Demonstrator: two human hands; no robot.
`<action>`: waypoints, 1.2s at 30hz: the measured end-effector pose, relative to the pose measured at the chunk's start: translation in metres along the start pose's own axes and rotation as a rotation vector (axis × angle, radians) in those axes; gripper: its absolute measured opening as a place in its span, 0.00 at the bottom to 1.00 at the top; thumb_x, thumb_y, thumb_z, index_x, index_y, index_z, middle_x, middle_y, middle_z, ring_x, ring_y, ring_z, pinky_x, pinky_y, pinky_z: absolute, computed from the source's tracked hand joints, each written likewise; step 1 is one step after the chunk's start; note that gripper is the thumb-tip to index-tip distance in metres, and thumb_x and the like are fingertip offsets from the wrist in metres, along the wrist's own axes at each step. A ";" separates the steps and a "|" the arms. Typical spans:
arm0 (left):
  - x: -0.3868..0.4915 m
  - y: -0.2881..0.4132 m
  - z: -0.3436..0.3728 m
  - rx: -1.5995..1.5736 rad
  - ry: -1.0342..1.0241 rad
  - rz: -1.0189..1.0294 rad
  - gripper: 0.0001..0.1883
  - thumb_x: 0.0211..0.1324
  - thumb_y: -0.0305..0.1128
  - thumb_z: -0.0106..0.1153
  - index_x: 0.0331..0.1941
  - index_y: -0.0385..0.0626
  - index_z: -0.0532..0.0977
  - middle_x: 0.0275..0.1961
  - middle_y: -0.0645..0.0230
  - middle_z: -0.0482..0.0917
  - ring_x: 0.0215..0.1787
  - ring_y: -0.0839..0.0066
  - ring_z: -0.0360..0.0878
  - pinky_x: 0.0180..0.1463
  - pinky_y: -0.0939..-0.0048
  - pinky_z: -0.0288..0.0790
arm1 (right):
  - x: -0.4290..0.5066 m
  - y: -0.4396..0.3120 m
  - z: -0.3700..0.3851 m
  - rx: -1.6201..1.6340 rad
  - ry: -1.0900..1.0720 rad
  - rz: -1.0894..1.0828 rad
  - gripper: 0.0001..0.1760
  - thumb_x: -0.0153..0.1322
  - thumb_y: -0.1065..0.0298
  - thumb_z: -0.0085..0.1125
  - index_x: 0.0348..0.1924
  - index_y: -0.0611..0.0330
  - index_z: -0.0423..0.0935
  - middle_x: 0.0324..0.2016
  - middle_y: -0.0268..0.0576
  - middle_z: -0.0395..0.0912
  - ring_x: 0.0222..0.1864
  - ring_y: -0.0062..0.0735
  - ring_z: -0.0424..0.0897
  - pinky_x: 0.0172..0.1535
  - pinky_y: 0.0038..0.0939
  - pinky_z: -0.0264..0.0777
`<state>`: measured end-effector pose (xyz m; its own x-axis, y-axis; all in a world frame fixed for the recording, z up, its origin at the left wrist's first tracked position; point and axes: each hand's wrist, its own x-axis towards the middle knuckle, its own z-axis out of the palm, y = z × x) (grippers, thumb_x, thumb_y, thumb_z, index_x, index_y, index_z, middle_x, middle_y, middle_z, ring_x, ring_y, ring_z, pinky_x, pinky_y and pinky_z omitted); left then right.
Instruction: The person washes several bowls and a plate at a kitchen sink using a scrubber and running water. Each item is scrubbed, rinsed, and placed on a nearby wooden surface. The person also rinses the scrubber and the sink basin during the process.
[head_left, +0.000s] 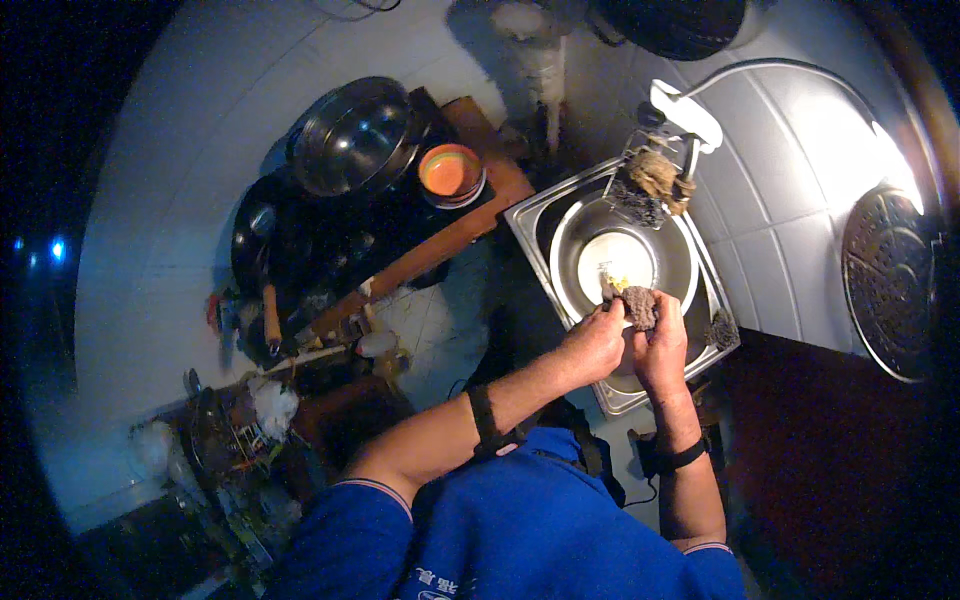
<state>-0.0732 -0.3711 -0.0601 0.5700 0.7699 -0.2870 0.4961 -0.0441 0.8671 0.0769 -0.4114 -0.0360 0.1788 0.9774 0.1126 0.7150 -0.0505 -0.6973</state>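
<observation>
Over a round metal basin (559, 259) set in a stainless steel sink (536, 217), my two hands are close together. My right hand (661, 345) grips a crumpled grey-brown cloth (640, 307). Just left of it, my left hand (600, 341) is shut on a small thing at its fingertips, which is too blurred to name. Yellow bits (618, 283) show just beyond those fingers. A bright pale disc, perhaps water or a dish, fills the basin's middle. The palms of both hands are hidden.
A wire rack (619, 191) with a brown rag (651, 174) and a steel wool scrubber (637, 208) hangs at the sink's far corner, by a white fixture (686, 116). More steel wool (721, 330) lies on the right rim. Left stand a large pan (352, 139) and an orange bowl (448, 172).
</observation>
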 end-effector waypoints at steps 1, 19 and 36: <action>-0.002 -0.007 0.000 -0.031 0.001 -0.013 0.22 0.55 0.18 0.44 0.56 0.26 0.67 0.48 0.30 0.78 0.54 0.36 0.78 0.57 0.43 0.72 | 0.000 0.003 0.005 0.060 0.000 0.007 0.29 0.61 0.83 0.60 0.56 0.64 0.71 0.50 0.59 0.76 0.52 0.62 0.78 0.56 0.48 0.75; 0.001 -0.070 -0.024 -1.181 0.042 -0.271 0.23 0.76 0.51 0.42 0.56 0.45 0.74 0.54 0.62 0.82 0.53 0.67 0.82 0.55 0.62 0.78 | 0.001 -0.064 -0.001 -0.041 0.172 -0.280 0.17 0.66 0.65 0.69 0.42 0.65 0.75 0.51 0.54 0.75 0.54 0.52 0.74 0.59 0.42 0.69; -0.010 -0.010 -0.072 -0.128 0.037 0.040 0.28 0.59 0.19 0.43 0.66 0.34 0.65 0.60 0.38 0.78 0.66 0.44 0.76 0.72 0.55 0.67 | 0.034 -0.044 0.008 -0.011 -0.105 -0.307 0.24 0.65 0.72 0.70 0.53 0.59 0.74 0.41 0.54 0.79 0.43 0.61 0.78 0.46 0.51 0.73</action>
<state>-0.1304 -0.3322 -0.0363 0.5618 0.7924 -0.2376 0.3842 0.0044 0.9232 0.0461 -0.3739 -0.0066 -0.1165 0.9632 0.2423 0.7323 0.2481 -0.6342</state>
